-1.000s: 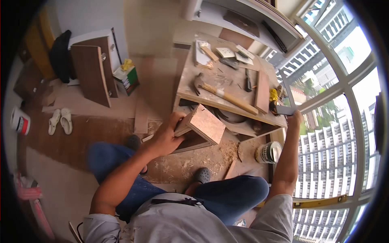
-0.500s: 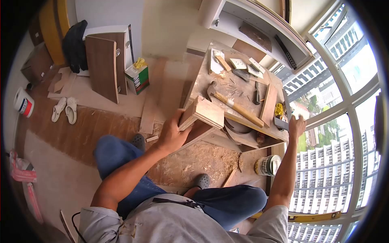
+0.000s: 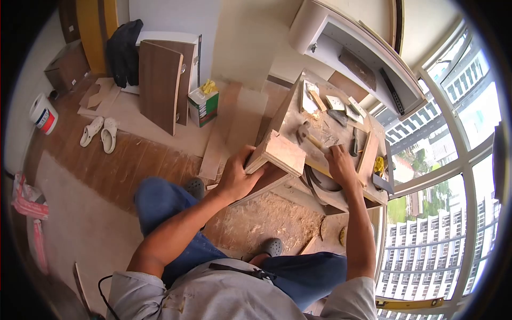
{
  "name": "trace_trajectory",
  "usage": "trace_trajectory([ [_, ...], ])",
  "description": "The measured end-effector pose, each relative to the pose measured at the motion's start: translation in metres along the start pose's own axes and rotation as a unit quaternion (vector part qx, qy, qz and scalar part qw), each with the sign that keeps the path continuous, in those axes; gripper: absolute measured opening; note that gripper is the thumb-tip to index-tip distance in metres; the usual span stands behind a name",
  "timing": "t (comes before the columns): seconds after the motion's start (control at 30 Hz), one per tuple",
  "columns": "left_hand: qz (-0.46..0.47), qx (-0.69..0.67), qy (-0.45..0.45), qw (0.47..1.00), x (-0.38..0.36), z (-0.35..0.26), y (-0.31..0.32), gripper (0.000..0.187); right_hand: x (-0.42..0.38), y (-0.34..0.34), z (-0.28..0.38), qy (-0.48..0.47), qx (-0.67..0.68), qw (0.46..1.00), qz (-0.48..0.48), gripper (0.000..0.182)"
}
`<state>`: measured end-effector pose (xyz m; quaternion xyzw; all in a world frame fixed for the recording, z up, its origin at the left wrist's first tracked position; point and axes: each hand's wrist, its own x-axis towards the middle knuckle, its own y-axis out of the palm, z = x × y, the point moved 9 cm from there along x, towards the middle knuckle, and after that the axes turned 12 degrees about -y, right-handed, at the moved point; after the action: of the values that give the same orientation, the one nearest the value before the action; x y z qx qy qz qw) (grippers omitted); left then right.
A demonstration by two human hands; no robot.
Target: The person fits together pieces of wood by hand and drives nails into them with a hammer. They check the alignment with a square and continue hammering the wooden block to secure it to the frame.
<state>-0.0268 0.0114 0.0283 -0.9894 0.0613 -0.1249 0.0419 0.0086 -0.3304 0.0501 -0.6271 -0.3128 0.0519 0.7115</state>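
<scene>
A wooden piece with layered plywood edges (image 3: pixel 280 152) is gripped at its left side by my left hand (image 3: pixel 240 175). My right hand (image 3: pixel 343 166) is closed round the wooden handle of a hammer (image 3: pixel 314 141), over the worktable. The hammer's metal head points up and left, near the far part of the wooden piece. On the worktable (image 3: pixel 290 120) behind lie scattered nails, a dark-handled tool (image 3: pixel 354 142) and a wood strip (image 3: pixel 368 152).
White socket plates (image 3: pixel 335 103) lie on the worktable's far side. A wall cabinet (image 3: pixel 341 53) hangs beyond. Brown panels (image 3: pixel 160 85) and a green-white box (image 3: pixel 204 106) stand at the left, with clogs (image 3: pixel 108 136) on the floor. Shavings cover the floor below.
My right hand has moved left from the table's right edge onto the hammer handle. My left hand still holds the wooden piece. The whole view has shifted to the right.
</scene>
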Motion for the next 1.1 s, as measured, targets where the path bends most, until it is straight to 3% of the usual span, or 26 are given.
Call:
trace_trajectory([
  [0.07, -0.012, 0.009, 0.011, 1.0, -0.005, 0.001, -0.006, 0.021, -0.001, -0.019, 0.02, -0.005, 0.017, 1.0, -0.007, 0.027],
  [0.1, -0.012, 0.017, 0.008, 1.0, -0.007, 0.002, -0.008, 0.022, -0.007, -0.033, 0.024, 0.12, 0.248, 0.961, -0.026, 0.029],
  [0.13, -0.016, 0.025, 0.01, 1.0, -0.004, 0.001, -0.009, 0.022, -0.01, -0.042, 0.037, 0.233, 0.459, 0.856, -0.048, 0.033],
  [0.2, -0.022, 0.036, 0.028, 0.999, -0.001, -0.001, -0.012, 0.023, -0.002, -0.099, 0.095, 0.18, 0.392, 0.899, -0.073, 0.042],
  [0.33, -0.015, 0.057, 0.043, 0.997, -0.004, -0.012, -0.012, 0.025, -0.006, -0.138, 0.166, 0.134, 0.307, 0.937, -0.099, 0.031],
  [0.4, -0.017, 0.055, 0.042, 0.997, -0.007, -0.015, -0.009, 0.025, -0.003, -0.131, 0.182, 0.091, 0.24, 0.966, 0.016, 0.027],
  [0.47, -0.025, 0.056, 0.042, 0.997, -0.007, -0.018, -0.01, 0.025, 0.005, -0.146, 0.19, -0.008, 0.158, 0.987, 0.006, 0.028],
  [0.5, -0.027, 0.064, 0.046, 0.996, -0.007, -0.019, -0.011, 0.026, 0.005, -0.149, 0.194, -0.008, 0.159, 0.987, 0.007, 0.028],
  [0.57, -0.025, 0.073, 0.052, 0.996, -0.007, -0.021, -0.01, 0.026, -0.006, -0.154, 0.181, 0.14, 0.327, 0.932, -0.061, 0.03],
  [0.6, -0.036, 0.047, 0.054, 0.997, -0.005, -0.022, -0.013, 0.027, -0.007, -0.168, 0.183, 0.125, 0.374, 0.909, -0.135, 0.031],
  [0.7, -0.048, 0.038, 0.058, 0.996, -0.004, -0.019, -0.016, 0.029, -0.011, -0.201, 0.181, 0.116, 0.351, 0.88, -0.297, 0.033],
  [0.73, -0.044, 0.056, 0.066, 0.995, -0.003, -0.02, -0.014, 0.029, -0.017, -0.194, 0.179, 0.118, 0.35, 0.88, -0.299, 0.033],
  [0.8, -0.035, 0.056, 0.069, 0.995, -0.007, -0.023, -0.011, 0.028, -0.01, -0.159, 0.195, 0.027, 0.171, 0.978, -0.115, 0.029],
  [0.83, -0.027, 0.058, 0.067, 0.996, -0.008, -0.022, -0.008, 0.028, -0.009, -0.158, 0.193, 0.025, 0.169, 0.978, -0.118, 0.029],
  [0.93, -0.035, 0.031, 0.014, 0.999, -0.01, -0.01, -0.011, 0.027, -0.012, -0.128, 0.175, 0.155, 0.296, 0.942, -0.036, 0.024],
  [0.97, -0.042, 0.03, 0.016, 0.999, -0.007, -0.01, -0.013, 0.027, -0.017, -0.129, 0.178, 0.176, 0.383, 0.904, -0.075, 0.03],
  [1.1, -0.049, 0.029, 0.039, 0.998, -0.007, -0.007, -0.015, 0.028, -0.005, -0.189, 0.193, 0.104, 0.385, 0.874, -0.278, 0.034],
])
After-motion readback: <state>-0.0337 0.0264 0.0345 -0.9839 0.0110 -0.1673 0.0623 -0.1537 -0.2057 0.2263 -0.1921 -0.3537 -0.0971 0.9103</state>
